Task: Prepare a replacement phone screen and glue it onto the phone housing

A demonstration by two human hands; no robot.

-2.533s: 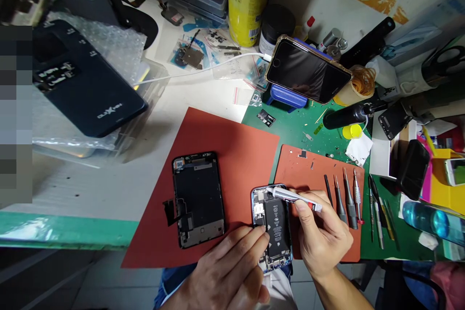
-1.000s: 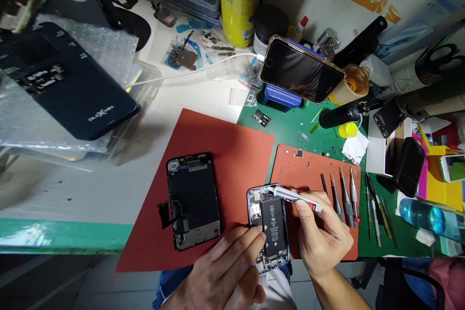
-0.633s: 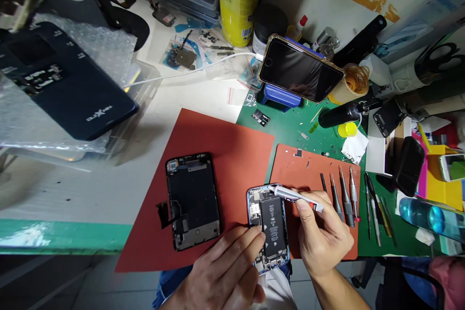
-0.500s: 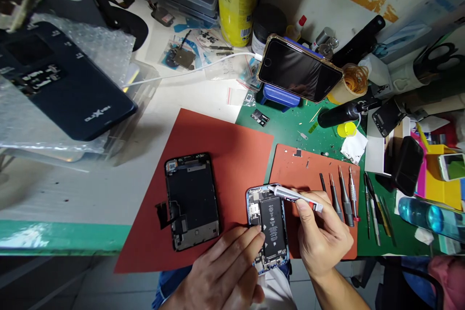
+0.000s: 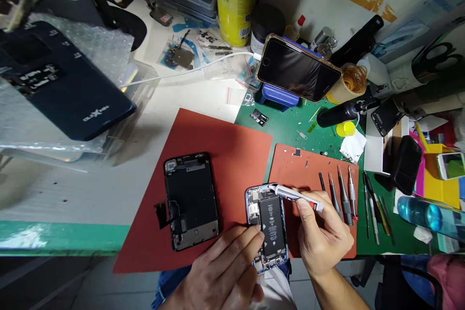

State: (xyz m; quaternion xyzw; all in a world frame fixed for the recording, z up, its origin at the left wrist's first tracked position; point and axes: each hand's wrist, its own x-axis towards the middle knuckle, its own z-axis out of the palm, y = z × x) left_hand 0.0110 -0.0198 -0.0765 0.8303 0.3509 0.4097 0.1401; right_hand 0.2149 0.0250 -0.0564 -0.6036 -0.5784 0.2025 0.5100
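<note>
White glue tube (image 5: 296, 196) pinched in right hand (image 5: 321, 237) | left hand (image 5: 225, 271) fingertips steady opened phone (image 5: 268, 226)

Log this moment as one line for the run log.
left hand: steadies open phone | right hand: holds glue tube, tip at phone's top edge | removed screen on red mat
</note>
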